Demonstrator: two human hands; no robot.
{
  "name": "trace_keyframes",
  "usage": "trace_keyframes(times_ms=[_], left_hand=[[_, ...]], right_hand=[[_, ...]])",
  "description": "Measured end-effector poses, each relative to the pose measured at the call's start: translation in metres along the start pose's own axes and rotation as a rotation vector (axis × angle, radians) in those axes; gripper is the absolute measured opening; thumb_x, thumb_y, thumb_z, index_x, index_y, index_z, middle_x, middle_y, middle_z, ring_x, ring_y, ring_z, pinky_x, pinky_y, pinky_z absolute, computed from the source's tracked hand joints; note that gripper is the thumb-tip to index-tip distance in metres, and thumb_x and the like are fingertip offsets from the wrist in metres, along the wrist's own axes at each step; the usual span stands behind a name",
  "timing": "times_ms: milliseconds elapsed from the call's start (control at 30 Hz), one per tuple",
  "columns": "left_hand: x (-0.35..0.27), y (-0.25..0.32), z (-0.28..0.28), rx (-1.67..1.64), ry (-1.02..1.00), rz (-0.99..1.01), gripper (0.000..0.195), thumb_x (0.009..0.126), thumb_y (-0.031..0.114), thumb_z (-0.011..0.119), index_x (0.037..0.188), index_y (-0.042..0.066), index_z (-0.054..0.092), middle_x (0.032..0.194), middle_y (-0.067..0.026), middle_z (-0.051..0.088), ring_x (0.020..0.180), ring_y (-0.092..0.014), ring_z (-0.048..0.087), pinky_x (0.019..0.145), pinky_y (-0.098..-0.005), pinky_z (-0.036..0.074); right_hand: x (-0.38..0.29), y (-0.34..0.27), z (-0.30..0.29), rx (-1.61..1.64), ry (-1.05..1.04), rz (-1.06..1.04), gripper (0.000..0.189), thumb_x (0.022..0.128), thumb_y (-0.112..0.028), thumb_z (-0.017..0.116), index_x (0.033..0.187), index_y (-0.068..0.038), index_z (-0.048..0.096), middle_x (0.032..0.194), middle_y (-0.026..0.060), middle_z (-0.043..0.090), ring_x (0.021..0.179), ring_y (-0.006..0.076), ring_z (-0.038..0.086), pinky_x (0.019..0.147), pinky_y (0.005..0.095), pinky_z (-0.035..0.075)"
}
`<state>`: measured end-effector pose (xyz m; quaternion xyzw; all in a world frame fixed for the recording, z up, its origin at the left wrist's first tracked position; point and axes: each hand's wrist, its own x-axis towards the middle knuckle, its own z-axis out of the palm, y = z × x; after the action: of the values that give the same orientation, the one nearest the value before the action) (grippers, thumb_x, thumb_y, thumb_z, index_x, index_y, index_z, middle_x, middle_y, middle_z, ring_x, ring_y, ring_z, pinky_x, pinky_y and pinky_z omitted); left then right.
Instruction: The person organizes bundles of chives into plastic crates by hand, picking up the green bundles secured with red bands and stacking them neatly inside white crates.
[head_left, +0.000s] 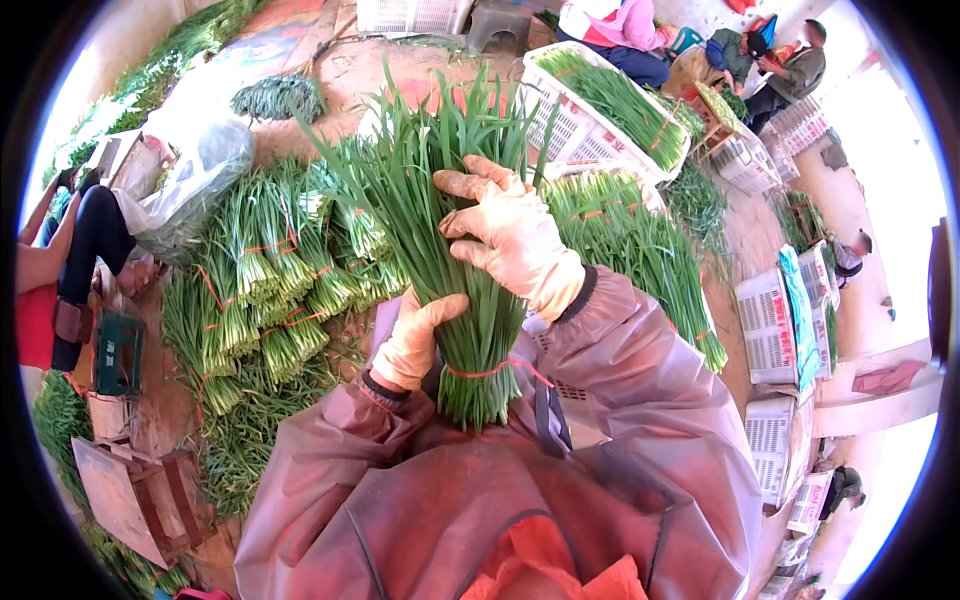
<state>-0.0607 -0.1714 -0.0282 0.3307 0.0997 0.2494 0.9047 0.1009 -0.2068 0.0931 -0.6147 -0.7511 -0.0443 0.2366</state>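
A bunch of long green leaves, likely garlic chives (480, 330), stands before my chest with its leaf tips pointing away. An orange tie (480, 373) circles its cut-stem end, with a loose tail at the right. My left hand (420, 337), in a pale rubber glove, grips the bunch from the left, thumb across the front; its other fingers are hidden behind. Higher up, my right hand (510, 232), gloved too, lies over the leaves with its fingers spread.
Tied bunches (277, 277) are piled at the left above loose leaves (262, 442). On the right stand a filled white crate (600, 135) and more bunches (630, 240). A wooden stool (135, 495) lies lower left. A person's leg (97, 232) is at far left; other people (787, 67) sit at the back.
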Motion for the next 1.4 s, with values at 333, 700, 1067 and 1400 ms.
trace_keyframes(times_ms=[333,700,1067,1400], left_hand=[[0.002,-0.001,0.015,0.220,0.100,0.049,0.044,0.082,0.017,0.071,0.121,0.003,0.056,0.109,-0.0021,0.064,0.095,-0.013,0.061,0.085,-0.0290,0.049],[0.004,-0.008,0.001,0.018,-0.017,0.045,0.042,0.082,0.014,0.072,0.120,0.003,0.059,0.109,-0.0044,0.066,0.094,-0.015,0.064,0.085,-0.0295,0.051],[-0.002,0.013,0.015,0.003,-0.047,0.018,0.048,0.077,0.012,0.076,0.121,0.002,0.057,0.109,-0.0040,0.065,0.094,-0.014,0.063,0.084,-0.0287,0.051],[0.006,0.010,-0.001,0.163,0.059,-0.053,0.056,0.075,0.007,0.077,0.125,0.002,0.054,0.109,-0.0047,0.065,0.097,-0.014,0.062,0.086,-0.0300,0.051]], right_hand=[[-0.007,0.002,-0.001,-0.249,0.145,-0.097,0.008,0.065,-0.014,0.069,0.070,-0.008,0.069,0.112,0.0073,0.066,0.115,0.0327,0.054,0.096,0.0451,0.046],[0.061,0.001,-0.114,0.506,0.003,-0.037,0.028,0.086,-0.028,0.066,0.106,-0.007,0.068,0.100,0.0162,0.067,0.099,0.0307,0.063,0.088,0.0405,0.049],[0.106,0.019,-0.065,-0.187,-0.292,-0.209,0.036,0.068,-0.010,0.074,0.103,-0.016,0.069,0.084,0.0109,0.065,0.082,0.0337,0.063,0.073,0.0431,0.050],[0.107,0.009,-0.065,-0.480,0.003,-0.510,0.026,0.065,-0.011,0.069,0.090,-0.014,0.064,0.078,0.0068,0.061,0.086,0.0323,0.060,0.072,0.0409,0.049]])
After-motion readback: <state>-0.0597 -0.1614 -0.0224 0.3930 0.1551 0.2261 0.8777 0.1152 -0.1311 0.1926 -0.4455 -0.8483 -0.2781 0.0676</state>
